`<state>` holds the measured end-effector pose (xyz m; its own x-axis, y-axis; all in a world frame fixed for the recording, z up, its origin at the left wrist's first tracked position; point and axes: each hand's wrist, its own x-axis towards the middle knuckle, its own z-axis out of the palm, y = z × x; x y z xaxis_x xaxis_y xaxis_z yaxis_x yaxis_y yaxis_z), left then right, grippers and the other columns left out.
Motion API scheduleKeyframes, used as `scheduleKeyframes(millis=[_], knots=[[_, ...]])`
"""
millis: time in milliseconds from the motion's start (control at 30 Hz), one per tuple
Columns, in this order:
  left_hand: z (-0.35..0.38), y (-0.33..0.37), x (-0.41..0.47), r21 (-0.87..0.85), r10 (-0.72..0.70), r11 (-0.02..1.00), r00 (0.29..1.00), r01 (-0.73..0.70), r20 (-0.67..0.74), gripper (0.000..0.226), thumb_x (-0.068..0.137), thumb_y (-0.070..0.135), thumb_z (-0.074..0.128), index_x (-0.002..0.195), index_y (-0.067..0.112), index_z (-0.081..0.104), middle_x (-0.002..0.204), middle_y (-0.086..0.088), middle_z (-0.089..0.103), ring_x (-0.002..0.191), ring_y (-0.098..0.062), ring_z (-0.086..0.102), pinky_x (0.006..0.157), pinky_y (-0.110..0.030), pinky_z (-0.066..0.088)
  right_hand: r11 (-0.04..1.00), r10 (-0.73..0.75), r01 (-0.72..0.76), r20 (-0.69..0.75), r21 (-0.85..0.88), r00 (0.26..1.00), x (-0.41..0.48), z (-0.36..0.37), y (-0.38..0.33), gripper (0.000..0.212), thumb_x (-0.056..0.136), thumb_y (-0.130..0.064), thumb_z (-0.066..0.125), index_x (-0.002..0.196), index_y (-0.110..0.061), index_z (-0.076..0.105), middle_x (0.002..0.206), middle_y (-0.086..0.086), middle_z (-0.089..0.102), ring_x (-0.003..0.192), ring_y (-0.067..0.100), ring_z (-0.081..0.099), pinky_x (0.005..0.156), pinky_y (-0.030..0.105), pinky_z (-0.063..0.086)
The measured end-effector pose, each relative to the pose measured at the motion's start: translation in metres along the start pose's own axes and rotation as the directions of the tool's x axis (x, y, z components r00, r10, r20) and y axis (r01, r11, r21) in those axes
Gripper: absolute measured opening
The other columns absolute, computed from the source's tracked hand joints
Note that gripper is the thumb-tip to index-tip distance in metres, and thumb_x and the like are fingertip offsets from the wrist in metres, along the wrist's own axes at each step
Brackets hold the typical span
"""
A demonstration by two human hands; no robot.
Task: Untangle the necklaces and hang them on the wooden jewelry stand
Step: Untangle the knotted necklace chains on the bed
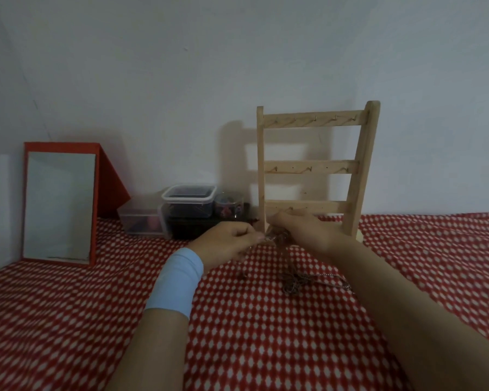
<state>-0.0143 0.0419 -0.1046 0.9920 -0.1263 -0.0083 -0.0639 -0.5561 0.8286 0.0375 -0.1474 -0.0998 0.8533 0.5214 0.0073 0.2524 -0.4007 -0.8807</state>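
Observation:
The wooden jewelry stand [312, 166] stands upright against the wall, with three cross rails carrying small hooks, all bare. Just in front of its base, my left hand [226, 244] and my right hand [302, 232] both pinch a tangled bunch of thin necklaces [277, 238] lifted off the cloth. Chains hang down from my fingers to a dark knotted heap [292, 282] on the red patterned cloth, and one strand trails off to the right [336, 279]. A light blue band wraps my left wrist.
A red-framed mirror [60, 204] leans against the wall at the left. Clear plastic boxes [188, 204] and a small jar [228, 206] sit left of the stand on a dark case. The red-and-white cloth [68, 320] covers the surface.

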Motion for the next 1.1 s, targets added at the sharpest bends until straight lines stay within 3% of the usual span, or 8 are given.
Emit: scheduleKeyframes(millis=[100, 233, 333, 433, 600, 800, 1000, 1100], knots=[[-0.001, 0.002, 0.0, 0.063, 0.041, 0.997, 0.998, -0.038, -0.046, 0.023, 0.099, 0.032, 0.053, 0.09, 0.025, 0.073, 0.06, 0.024, 0.062, 0.056, 0.01, 0.055, 0.067, -0.018, 0.044, 0.999, -0.022, 0.022, 0.03, 0.025, 0.999, 0.002, 0.0, 0.004, 0.036, 0.103, -0.042, 0.05, 0.113, -0.017, 0.073, 0.107, -0.003, 0.072, 0.1, 0.013, 0.066, 0.091, 0.03, 0.05], [-0.007, 0.003, 0.0, 0.169, 0.128, 0.981, 0.975, -0.098, -0.179, 0.018, 0.095, 0.03, 0.059, 0.094, 0.028, 0.077, 0.092, 0.019, 0.071, 0.088, 0.006, 0.062, 0.081, -0.01, 0.043, 0.988, -0.05, 0.037, 0.088, 0.147, 0.995, 0.006, -0.006, 0.011, 0.021, 0.102, -0.024, 0.059, 0.089, -0.007, 0.06, 0.067, -0.007, 0.066, 0.062, 0.006, 0.062, 0.067, 0.025, 0.052], [-0.003, 0.001, 0.001, 0.157, 0.145, 0.982, 0.96, -0.109, -0.238, 0.016, 0.093, 0.028, 0.062, 0.089, 0.024, 0.078, 0.09, 0.014, 0.072, 0.088, 0.001, 0.063, 0.083, -0.015, 0.046, 0.992, -0.067, 0.051, 0.14, 0.112, 0.988, 0.007, -0.007, 0.012, 0.009, 0.1, -0.015, 0.062, 0.096, -0.009, 0.057, 0.071, -0.004, 0.068, 0.056, 0.004, 0.061, 0.057, 0.02, 0.05], [0.003, 0.0, 0.003, 0.082, 0.121, 0.991, 0.967, -0.105, -0.225, 0.016, 0.094, 0.026, 0.059, 0.085, 0.025, 0.073, 0.085, 0.014, 0.069, 0.082, 0.001, 0.061, 0.078, -0.019, 0.044, 0.997, -0.066, 0.071, 0.201, -0.018, 0.977, 0.008, -0.007, 0.012, 0.019, 0.093, -0.005, 0.067, 0.109, -0.015, 0.063, 0.094, 0.008, 0.073, 0.076, 0.014, 0.069, 0.073, 0.028, 0.058], [0.006, 0.002, 0.005, 0.067, 0.107, 0.993, 0.972, -0.095, -0.209, 0.016, 0.097, 0.026, 0.056, 0.087, 0.024, 0.07, 0.074, 0.017, 0.062, 0.064, 0.008, 0.055, 0.065, -0.014, 0.039, 0.996, -0.086, 0.083, 0.191, 0.025, 0.978, 0.007, -0.007, 0.01, 0.032, 0.097, -0.01, 0.058, 0.123, -0.024, 0.071, 0.112, -0.004, 0.076, 0.103, 0.012, 0.07, 0.098, 0.034, 0.053], [0.003, 0.002, 0.006, 0.082, 0.089, 0.994, 0.972, -0.072, -0.219, 0.016, 0.094, 0.026, 0.059, 0.09, 0.019, 0.073, 0.088, 0.009, 0.07, 0.084, -0.001, 0.062, 0.075, -0.017, 0.045, 0.996, -0.09, 0.09, 0.095, 0.002, 0.991, 0.005, -0.005, 0.007, 0.017, 0.099, -0.019, 0.064, 0.096, -0.019, 0.08, 0.097, -0.005, 0.078, 0.089, 0.008, 0.072, 0.086, 0.026, 0.056], [0.002, 0.003, 0.004, 0.185, 0.072, 0.981, 0.992, -0.053, -0.1, 0.015, 0.09, 0.025, 0.062, 0.084, 0.018, 0.074, 0.086, 0.009, 0.071, 0.085, -0.002, 0.064, 0.079, -0.017, 0.047, 0.99, -0.088, 0.094, 0.061, -0.104, 0.994, 0.003, 0.002, 0.002, 0.036, 0.105, -0.03, 0.051, 0.079, -0.01, 0.067, 0.071, -0.004, 0.064, 0.063, 0.005, 0.058, 0.073, 0.026, 0.05], [0.002, 0.003, 0.007, 0.162, 0.097, 0.984, 0.981, -0.069, -0.169, 0.02, 0.091, 0.022, 0.056, 0.078, 0.015, 0.07, 0.079, 0.005, 0.068, 0.078, -0.007, 0.061, 0.077, -0.026, 0.048, 0.996, -0.079, 0.08, 0.031, -0.049, 0.996, 0.002, 0.003, 0.002, 0.047, 0.108, -0.039, 0.043, 0.066, -0.02, 0.055, 0.057, -0.01, 0.052, 0.052, 0.002, 0.049, 0.073, 0.034, 0.047]])
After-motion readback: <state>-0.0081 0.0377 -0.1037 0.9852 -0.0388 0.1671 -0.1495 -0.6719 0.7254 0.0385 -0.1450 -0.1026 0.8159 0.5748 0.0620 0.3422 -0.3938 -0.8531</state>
